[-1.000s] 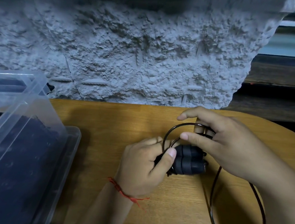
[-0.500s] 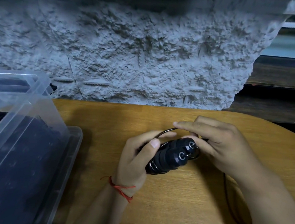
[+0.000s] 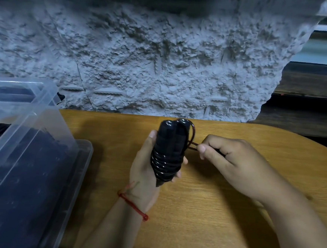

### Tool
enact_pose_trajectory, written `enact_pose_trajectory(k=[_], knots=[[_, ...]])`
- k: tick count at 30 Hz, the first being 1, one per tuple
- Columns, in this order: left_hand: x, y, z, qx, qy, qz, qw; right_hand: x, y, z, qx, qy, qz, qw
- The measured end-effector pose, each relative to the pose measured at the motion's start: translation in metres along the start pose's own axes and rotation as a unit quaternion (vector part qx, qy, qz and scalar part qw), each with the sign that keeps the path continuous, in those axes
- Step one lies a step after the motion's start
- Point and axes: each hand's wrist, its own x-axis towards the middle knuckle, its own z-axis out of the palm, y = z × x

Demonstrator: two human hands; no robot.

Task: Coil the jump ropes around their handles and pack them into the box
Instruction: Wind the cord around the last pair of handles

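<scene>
Two black handles (image 3: 172, 142) side by side, glossy black cord (image 3: 163, 164) coiled round their lower half, long axis pointing away toward the wall, capped ends far, above the wooden table (image 3: 210, 215). Left hand (image 3: 145, 173) grips the one bundle; right hand (image 3: 232, 164) pinches the loose cord end just beside it. One clear box (image 3: 40, 133) stands left.

table (image 3: 199, 224) wood, matt | box (image 3: 41, 126) clear plastic | wall (image 3: 163, 65) rough
</scene>
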Motion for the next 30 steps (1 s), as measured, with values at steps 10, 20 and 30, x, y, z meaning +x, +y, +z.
enact_pose_trajectory(k=[10, 20, 30], knots=[[-0.007, 0.014, 0.001, -0.132, -0.11, -0.045, 0.984, 0.001, -0.011, 0.002, -0.048, -0.042, 0.033, 0.997], [-0.002, 0.006, 0.0, 0.111, 0.079, 0.038, 0.99, -0.002, -0.021, -0.016, -0.086, -0.045, 0.034, 0.995], [-0.007, 0.002, 0.012, 0.366, 0.12, 0.173, 0.907, -0.005, -0.044, -0.016, -0.14, -0.025, -0.019, 0.99]])
